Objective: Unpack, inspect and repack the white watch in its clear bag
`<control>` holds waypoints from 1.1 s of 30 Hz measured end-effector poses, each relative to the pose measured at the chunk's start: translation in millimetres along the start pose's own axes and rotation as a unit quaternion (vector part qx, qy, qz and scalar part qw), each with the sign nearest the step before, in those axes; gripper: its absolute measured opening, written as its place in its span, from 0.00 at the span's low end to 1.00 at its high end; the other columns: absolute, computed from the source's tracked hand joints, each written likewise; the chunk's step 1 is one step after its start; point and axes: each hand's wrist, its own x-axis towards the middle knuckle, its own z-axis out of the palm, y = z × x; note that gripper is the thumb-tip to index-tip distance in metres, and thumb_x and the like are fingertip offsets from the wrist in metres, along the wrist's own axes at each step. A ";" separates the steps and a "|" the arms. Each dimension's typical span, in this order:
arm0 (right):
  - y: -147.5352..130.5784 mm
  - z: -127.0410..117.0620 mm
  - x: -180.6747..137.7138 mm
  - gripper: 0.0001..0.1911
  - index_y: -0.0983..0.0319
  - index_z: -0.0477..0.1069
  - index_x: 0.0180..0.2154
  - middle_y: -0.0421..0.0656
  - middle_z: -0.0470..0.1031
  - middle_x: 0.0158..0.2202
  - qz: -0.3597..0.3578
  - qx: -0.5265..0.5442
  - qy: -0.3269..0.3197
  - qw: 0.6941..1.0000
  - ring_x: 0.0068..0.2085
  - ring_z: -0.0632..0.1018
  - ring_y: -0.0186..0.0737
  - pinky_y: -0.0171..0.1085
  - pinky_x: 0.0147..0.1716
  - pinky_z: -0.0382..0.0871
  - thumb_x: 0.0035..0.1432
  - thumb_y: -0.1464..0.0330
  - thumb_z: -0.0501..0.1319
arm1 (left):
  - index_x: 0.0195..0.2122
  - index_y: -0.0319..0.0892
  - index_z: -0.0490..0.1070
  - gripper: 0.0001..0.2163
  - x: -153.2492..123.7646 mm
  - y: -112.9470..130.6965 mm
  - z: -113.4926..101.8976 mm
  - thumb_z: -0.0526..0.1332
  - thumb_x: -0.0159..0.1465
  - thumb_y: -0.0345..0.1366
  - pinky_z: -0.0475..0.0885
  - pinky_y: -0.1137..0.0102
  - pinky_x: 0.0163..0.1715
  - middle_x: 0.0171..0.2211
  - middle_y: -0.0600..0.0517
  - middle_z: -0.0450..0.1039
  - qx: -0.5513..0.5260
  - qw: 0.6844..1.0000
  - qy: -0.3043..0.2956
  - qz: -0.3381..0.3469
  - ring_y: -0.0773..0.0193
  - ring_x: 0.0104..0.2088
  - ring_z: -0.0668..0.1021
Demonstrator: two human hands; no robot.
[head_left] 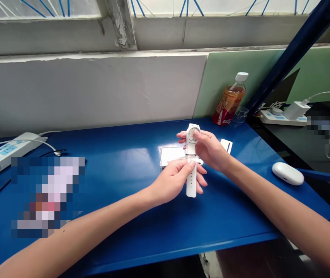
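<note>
A white wristwatch [192, 154] is held upright above the blue table [118, 185], its round face at the top and its strap hanging down. My right hand [210, 150] is closed around the watch case and upper strap. My left hand [174, 180] pinches the strap near the buckle, fingers curled around it. Beneath the hands lies a flat white box or tray [169, 155], partly hidden. A small white card [227, 145] lies just right of my right hand.
A bottle of amber drink [230, 99] with a white cap stands at the back right beside a clear cup [240, 115]. A white earbud-type case [287, 173] lies at the right edge. Power strips sit at far left [7, 151] and back right [283, 116].
</note>
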 end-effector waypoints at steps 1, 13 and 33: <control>-1.2 1.3 -1.8 0.16 0.58 0.79 0.42 0.45 0.80 0.47 0.031 0.027 -0.029 0.999 0.47 0.79 0.43 0.41 0.47 0.73 0.61 0.55 0.61 | 0.38 0.37 0.74 0.20 0.0 -1.8 0.1 0.59 0.67 0.52 0.76 0.69 0.32 0.30 0.47 0.78 -0.011 1.000 -0.001 -0.004 0.63 0.27 0.80; -0.3 4.2 -4.3 0.19 0.59 0.72 0.54 0.47 0.76 0.57 0.132 0.131 -0.129 0.974 0.58 0.76 0.44 0.45 0.61 0.65 0.68 0.60 0.52 | 0.43 0.36 0.71 0.17 1.4 -8.8 1.2 0.57 0.70 0.48 0.78 0.67 0.28 0.33 0.43 0.80 -0.105 0.991 0.002 -0.085 0.61 0.23 0.81; 3.2 0.3 -2.0 0.16 0.64 0.74 0.52 0.51 0.80 0.51 0.151 0.148 -0.144 0.967 0.50 0.82 0.44 0.44 0.53 0.75 0.65 0.66 0.61 | 0.39 0.32 0.75 0.18 3.3 -3.4 4.9 0.49 0.74 0.38 0.79 0.65 0.38 0.33 0.39 0.81 -0.170 0.979 -0.007 -0.113 0.58 0.32 0.84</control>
